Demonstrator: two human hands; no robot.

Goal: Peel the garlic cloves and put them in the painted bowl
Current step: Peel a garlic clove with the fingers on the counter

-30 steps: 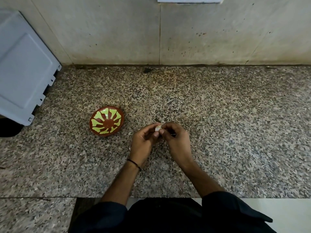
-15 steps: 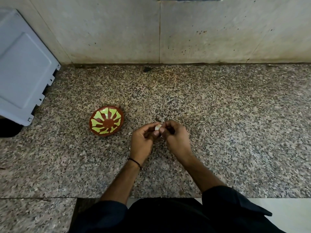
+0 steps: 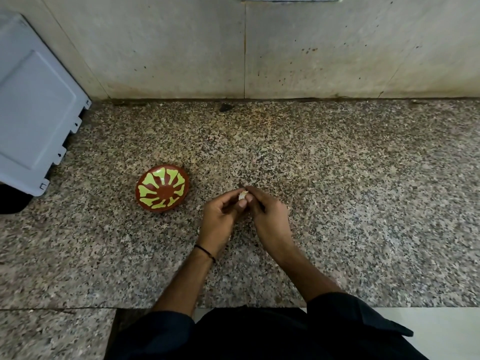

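Now: a garlic clove (image 3: 242, 196) pinched to the right of the painted bowl (image 3: 145, 189)

Over the speckled counter (image 3: 363, 203), the left hand (image 3: 220, 216) pinches the pale clove between thumb and fingertips. The right hand (image 3: 270, 214) pinches it from the other side. The red-brown bowl with yellow-green rays sits on the counter, apart from both hands. At the left edge, a grey panel (image 3: 33, 100) bears small black arrow marks on its tabs.
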